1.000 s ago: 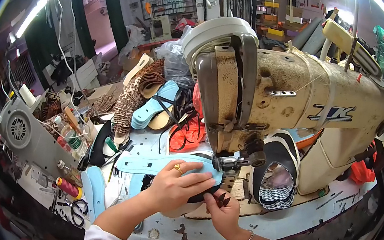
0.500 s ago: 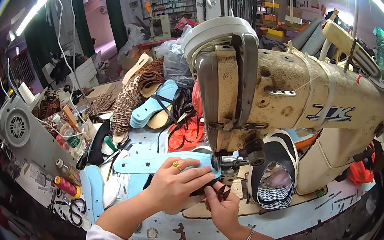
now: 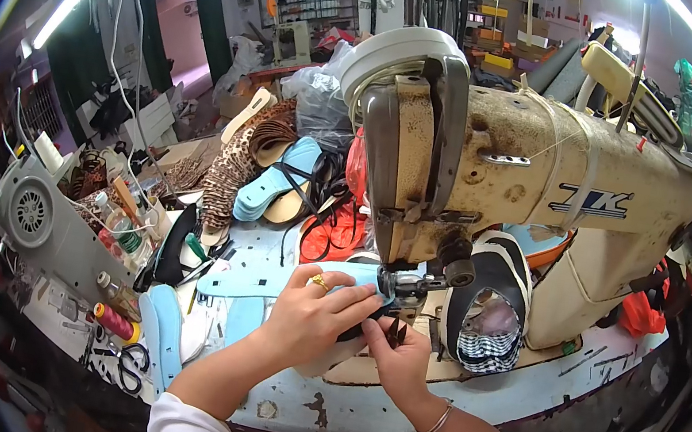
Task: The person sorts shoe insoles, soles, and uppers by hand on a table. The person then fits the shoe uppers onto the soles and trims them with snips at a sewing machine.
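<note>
A light blue insole (image 3: 242, 284) lies under the sewing machine's (image 3: 516, 152) presser foot (image 3: 407, 286), its toe end pointing left. My left hand (image 3: 320, 315), with a gold ring, is closed over the insole's near edge, fingers bent across its top; the thumb is hidden. Just right of it, my right hand (image 3: 402, 363) pinches a small dark brown pointed thing (image 3: 394, 334) whose kind I cannot make out. Its fingertips are close to the insole's edge below the foot. Dark material shows partly under the insole, between my hands.
A black shoe upper with a checked lining (image 3: 495, 328) stands right of the needle. More blue insoles (image 3: 275, 183), leopard-print pieces (image 3: 232, 172) and a red bag (image 3: 329, 236) lie behind. Scissors (image 3: 131, 367) and a red thread spool (image 3: 115, 323) are at the left.
The insole and my left hand have shifted slightly left. My right hand has moved a little left and up, still pinching the dark brown thing. The whole view has also shifted slightly.
</note>
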Available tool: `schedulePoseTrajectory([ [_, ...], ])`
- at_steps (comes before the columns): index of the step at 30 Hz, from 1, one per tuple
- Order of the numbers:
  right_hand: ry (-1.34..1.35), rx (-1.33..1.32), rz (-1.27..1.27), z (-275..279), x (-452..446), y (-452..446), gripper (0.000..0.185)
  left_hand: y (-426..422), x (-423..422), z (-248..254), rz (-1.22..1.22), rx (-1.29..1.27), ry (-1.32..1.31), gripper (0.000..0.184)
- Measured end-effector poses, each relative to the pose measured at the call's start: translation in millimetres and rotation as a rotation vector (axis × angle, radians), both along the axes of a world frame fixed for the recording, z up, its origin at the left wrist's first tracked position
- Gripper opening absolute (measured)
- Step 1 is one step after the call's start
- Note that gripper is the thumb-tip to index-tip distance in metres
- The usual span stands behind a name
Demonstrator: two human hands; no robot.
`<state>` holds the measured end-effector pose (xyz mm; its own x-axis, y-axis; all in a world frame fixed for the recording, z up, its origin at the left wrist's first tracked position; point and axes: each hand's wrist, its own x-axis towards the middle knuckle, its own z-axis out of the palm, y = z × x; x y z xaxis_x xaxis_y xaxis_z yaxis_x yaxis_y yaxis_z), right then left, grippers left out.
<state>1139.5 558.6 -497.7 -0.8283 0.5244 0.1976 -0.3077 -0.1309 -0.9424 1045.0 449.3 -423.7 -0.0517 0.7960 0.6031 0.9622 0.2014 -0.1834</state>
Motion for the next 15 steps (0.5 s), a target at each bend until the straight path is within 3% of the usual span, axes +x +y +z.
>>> schedulePoseTrajectory([
  [15,-0.013,-0.218,0.070,2,1,4,0.016,4,22,-6,0.139,-0.029,0.178,0.032],
])
